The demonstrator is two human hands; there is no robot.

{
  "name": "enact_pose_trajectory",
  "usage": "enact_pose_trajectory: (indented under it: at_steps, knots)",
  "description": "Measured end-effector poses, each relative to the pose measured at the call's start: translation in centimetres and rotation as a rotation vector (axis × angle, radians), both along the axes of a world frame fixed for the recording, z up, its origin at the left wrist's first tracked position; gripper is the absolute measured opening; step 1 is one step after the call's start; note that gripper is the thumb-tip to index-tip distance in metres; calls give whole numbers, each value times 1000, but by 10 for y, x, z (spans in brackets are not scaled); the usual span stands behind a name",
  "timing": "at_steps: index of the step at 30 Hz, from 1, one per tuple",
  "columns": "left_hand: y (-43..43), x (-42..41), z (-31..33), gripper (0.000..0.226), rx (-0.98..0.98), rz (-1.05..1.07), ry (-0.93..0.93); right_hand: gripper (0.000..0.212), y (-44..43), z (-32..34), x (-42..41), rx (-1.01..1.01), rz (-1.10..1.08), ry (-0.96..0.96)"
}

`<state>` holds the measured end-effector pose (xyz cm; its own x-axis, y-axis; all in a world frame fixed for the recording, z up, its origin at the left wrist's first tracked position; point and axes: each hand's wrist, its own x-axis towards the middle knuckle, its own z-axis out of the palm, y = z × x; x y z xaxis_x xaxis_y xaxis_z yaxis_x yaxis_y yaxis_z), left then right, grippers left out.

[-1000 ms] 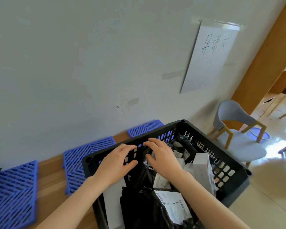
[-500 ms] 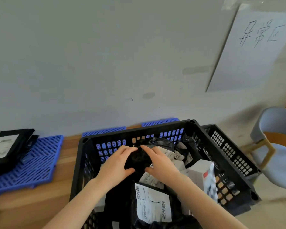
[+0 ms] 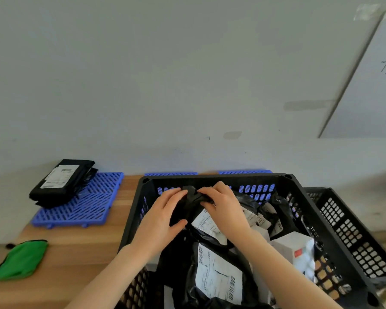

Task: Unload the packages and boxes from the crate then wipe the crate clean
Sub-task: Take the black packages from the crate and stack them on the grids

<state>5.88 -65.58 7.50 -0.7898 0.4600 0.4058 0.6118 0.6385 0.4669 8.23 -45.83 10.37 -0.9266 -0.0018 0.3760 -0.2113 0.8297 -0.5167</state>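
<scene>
Nearest to us, the near package (image 3: 218, 284), black with a white barcode label facing up, lies at the near end of the crate (image 3: 214, 178). Just right of it a white box (image 3: 290, 247) stands close to the crate's right wall. The crate is black with slotted walls and sits on the right part of the wooden tabletop (image 3: 87, 246). Its far rim is close to the wall, and it holds many black packages and boxes.

Both our hands reach in from the near side, over the middle of the load. Our left hand (image 3: 163, 221) grips a black package (image 3: 188, 205), its fingers curled over the top and the thumb pressing in from below. Our right hand (image 3: 225, 208) holds the same package from the right, with its fingers curled over the bunched top edge. This package has a white label partly showing under the right hand and is near the crate's far wall. We cannot tell whether it is lifted clear of the packages beneath.

At the tabletop's near left edge lies a crumpled green cloth (image 3: 20, 259). Farther back on the left is a blue mat (image 3: 83, 204). A stack (image 3: 60, 181) of black packages rests on the mat's far left corner and overhangs it, the top label facing up. Two more blue mats (image 3: 171, 174) show as strips behind the crate's far rim. A second crate (image 3: 348, 230), also black, sits just beside the first on the right. Behind everything is the grey wall (image 3: 165, 85), with a white handwritten sheet (image 3: 370, 85) taped at its upper right.
</scene>
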Motion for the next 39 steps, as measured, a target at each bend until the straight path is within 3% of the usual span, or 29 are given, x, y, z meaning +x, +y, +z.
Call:
enact_pose_trajectory:
  at_steps: [12,20,31,39]
  knots:
    - [-83,-9,22,84,123,290,224,24,-80,51,-33,-146,35,89]
    - [-168,-28,42,63,187,372,382,22,-175,94,-68,-184,96,131]
    - [-315,-43,41,62,259,472,294,23,-324,104,-118,-212,142,156]
    - [-382,-58,24,77,172,411,83,24,-405,82,-159,-404,181,42]
